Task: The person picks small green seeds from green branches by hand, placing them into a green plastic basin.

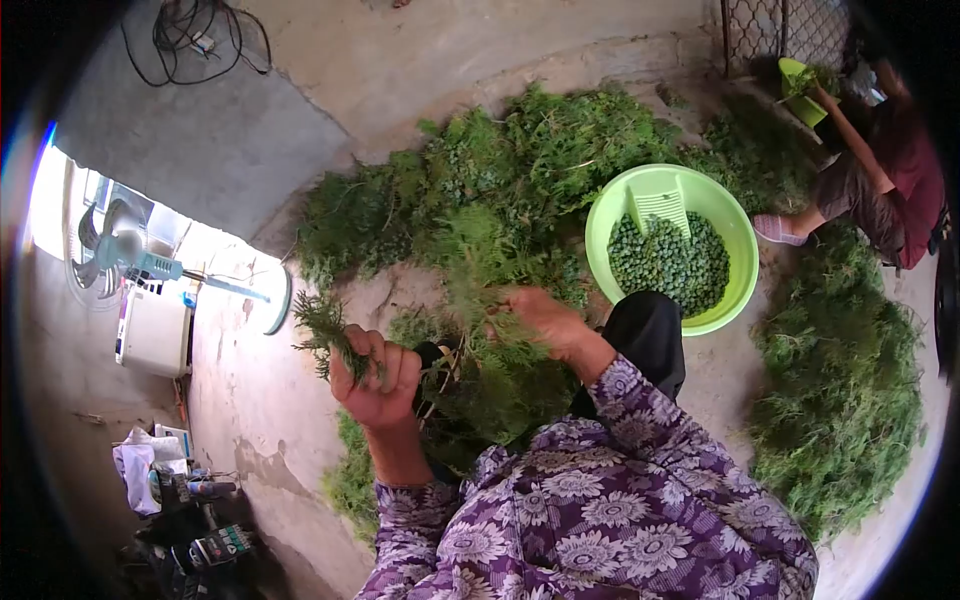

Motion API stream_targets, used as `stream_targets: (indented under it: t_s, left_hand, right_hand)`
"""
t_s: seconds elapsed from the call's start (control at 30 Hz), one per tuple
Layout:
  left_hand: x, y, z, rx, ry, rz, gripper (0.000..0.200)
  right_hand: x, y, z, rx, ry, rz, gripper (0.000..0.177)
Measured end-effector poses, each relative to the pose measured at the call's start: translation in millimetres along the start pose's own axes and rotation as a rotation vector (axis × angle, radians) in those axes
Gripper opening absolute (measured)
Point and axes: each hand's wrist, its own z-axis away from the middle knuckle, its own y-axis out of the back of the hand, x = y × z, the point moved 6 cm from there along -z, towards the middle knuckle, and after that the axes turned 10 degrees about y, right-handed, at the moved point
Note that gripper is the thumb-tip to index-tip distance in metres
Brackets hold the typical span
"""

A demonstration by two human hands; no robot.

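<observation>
Left hand [378, 378] curled round a feathery green sprig [322, 335] at nine o'clock, right hand [545, 322] at centre among blurred green foliage, its grip impossible to tell, round lime-green plastic basin [740, 285] of small green cones [668, 268] at two o'clock.

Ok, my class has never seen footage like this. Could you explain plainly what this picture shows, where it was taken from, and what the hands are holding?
There is no robot here: a person works with bare hands, wearing the camera on their head. This single picture looks forward and down, with curved, dark edges. The left hand holds a green sprig. The right hand is among blurred greenery, so its grip is unclear. On the floor lie heaps of leafy branches, beside a green tub of small green pieces. A second person is at the right edge; a fan stands at the left.
</observation>
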Motion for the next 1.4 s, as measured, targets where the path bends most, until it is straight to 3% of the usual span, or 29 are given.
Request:
stream_targets:
  t_s: [0.07, 0.2, 0.27, 0.3, 0.33, 0.4, 0.43, 0.47, 0.53, 0.57, 0.63, 0.67, 0.73, 0.8, 0.87, 0.9, 0.93, 1.0, 1.13, 1.23, 1.3, 1.4]
  left_hand:
    - [0, 11, 3, 0.098, 0.012, -0.002, 0.024]
    - [-4, 23, 1, -0.044, 0.058, 0.051, 0.046]
    - [-7, 33, 6, 0.296, -0.109, -0.348, 0.058]
    - [-11, 40, 8, 0.303, 0.075, -0.573, 0.075]
    - [-8, 55, 9, 0.295, 0.080, -0.574, 0.075]
    - [-25, 77, 9, -0.091, 0.174, -0.977, 0.086]
    - [-35, 83, 7, -0.038, 0.281, -0.765, 0.094]
    - [-37, 76, 6, -0.208, 0.249, -1.196, 0.095]
    - [-42, 53, 15, 0.179, 0.204, -1.581, 0.079]
    - [-45, 53, 14, 0.183, 0.204, -1.581, 0.079]
    - [-49, 62, 10, 0.269, 0.356, -2.158, 0.055]
    - [-51, 61, 11, 0.275, 0.356, -2.160, 0.055]
    - [-52, 66, 16, 0.368, 0.367, -1.844, 0.039]
    - [-49, 97, 25, 0.338, 0.293, -1.874, 0.034]
    - [-45, 161, 46, 0.527, 0.268, -0.624, 0.030]
    - [-37, 142, 39, 0.280, -0.030, -1.053, 0.024]
    - [-37, 101, 30, 0.377, 0.241, -0.531, 0.019]
    - [-28, 123, 42, 0.681, 0.246, -0.491, 0.020]
    - [-29, 124, 39, 0.924, 0.263, -0.477, 0.041]
    - [-25, 125, 39, 0.911, 0.130, -0.348, 0.036]
    - [-23, 126, 32, 0.603, 0.060, -0.182, 0.041]
    - [-16, 125, 29, 0.610, 0.027, -0.129, 0.043]
  right_hand:
    - [5, -13, -5, 0.019, -0.094, -0.359, 0.046]
    - [13, -10, -6, 0.123, -0.212, -0.186, 0.039]
    - [7, -4, -4, 0.367, -0.029, -0.458, 0.034]
    - [7, 1, -3, 0.375, -0.025, -0.457, 0.034]
    - [-18, 8, -1, 0.338, -0.099, -0.407, 0.029]
    - [-29, 16, 0, 0.310, -0.171, -0.357, 0.023]
    - [-27, 21, 0, 0.335, -0.131, -0.292, 0.024]
    - [-27, 26, 0, 0.357, -0.092, -0.227, 0.025]
    - [-26, 20, -2, 0.343, -0.069, -0.237, 0.026]
    - [-27, 14, -4, 0.322, -0.047, -0.248, 0.026]
    - [-37, 4, -6, 0.295, -0.044, -0.256, 0.024]
    - [-44, 0, -6, 0.276, -0.041, -0.263, 0.022]
    - [-40, -2, -12, 0.150, -0.047, -0.235, 0.029]
    - [-17, -2, -27, 0.197, 0.167, -0.062, 0.033]
    - [-40, 5, -13, 0.267, 0.079, -0.180, 0.034]
    - [-45, 9, -6, 0.330, -0.010, -0.298, 0.035]
    - [-46, 12, -4, 0.319, -0.010, -0.300, 0.035]
    - [-39, 25, 6, 0.396, -0.039, -0.563, 0.028]
    - [-37, 49, 26, 0.471, -0.036, -0.595, 0.023]
    - [-28, 55, 39, 0.483, -0.026, -0.621, 0.021]
    - [-22, 52, 48, 0.475, -0.033, -0.649, 0.019]
    - [-1, 40, 58, 0.472, -0.116, -0.651, 0.018]
